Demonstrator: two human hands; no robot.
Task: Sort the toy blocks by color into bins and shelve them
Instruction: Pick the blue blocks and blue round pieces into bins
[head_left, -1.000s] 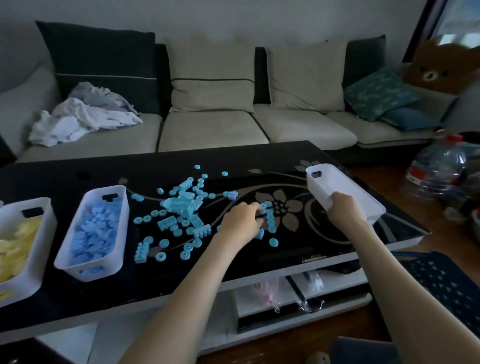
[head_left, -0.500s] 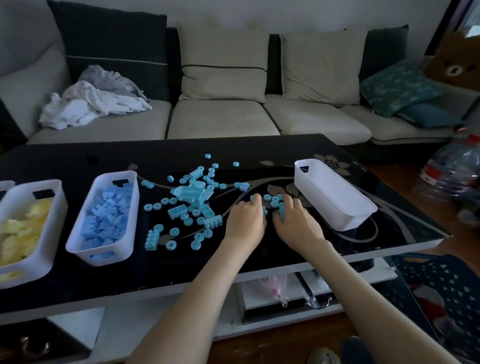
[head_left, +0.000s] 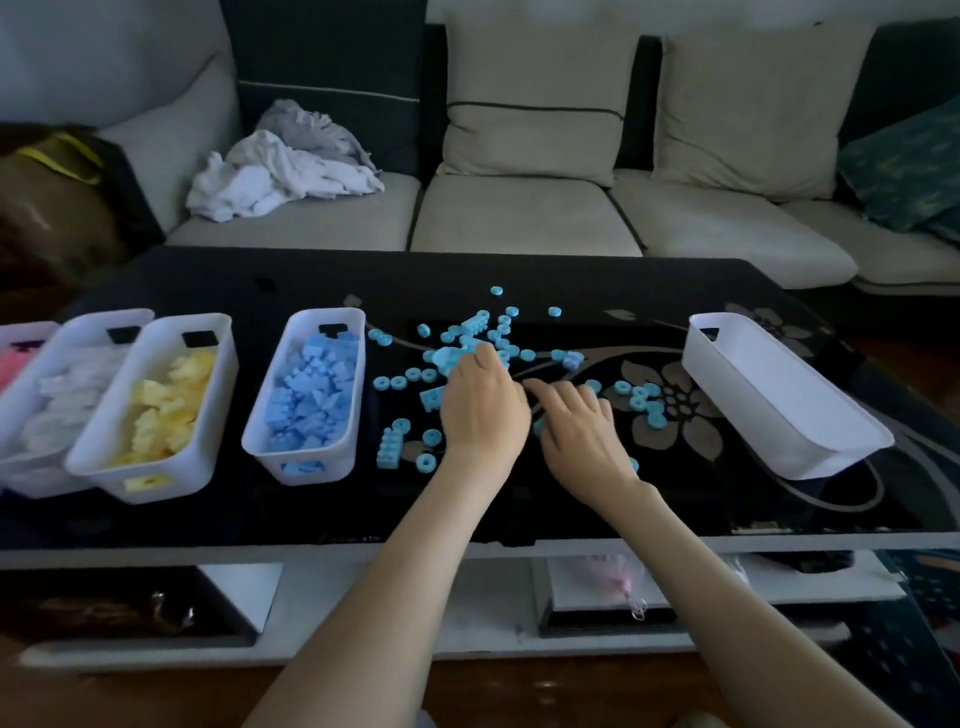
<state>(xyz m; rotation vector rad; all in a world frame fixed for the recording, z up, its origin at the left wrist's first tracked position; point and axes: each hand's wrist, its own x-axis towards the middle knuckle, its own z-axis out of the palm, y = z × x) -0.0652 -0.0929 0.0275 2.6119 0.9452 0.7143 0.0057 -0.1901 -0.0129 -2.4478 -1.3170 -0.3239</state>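
Turquoise blocks (head_left: 475, 323) scattered mid-frame on desk (head_left: 519, 275). Left hand (head_left: 483, 405) and right hand (head_left: 576, 436) palm-down over them; grip not discernible. Empty bin (head_left: 779, 400) at frame right, long axis receding; right hand nearer.

Table tally: we count five white bins: pink bin (head_left: 28, 326), white-block bin (head_left: 93, 318), yellow bin (head_left: 221, 395), blue bin (head_left: 254, 454), bare bin (head_left: 753, 415). Two hands: left hand (head_left: 483, 415), right hand (head_left: 579, 436). Loose turquoise blocks (head_left: 431, 397): dozens; we cannot fix the number, the hands cover some.
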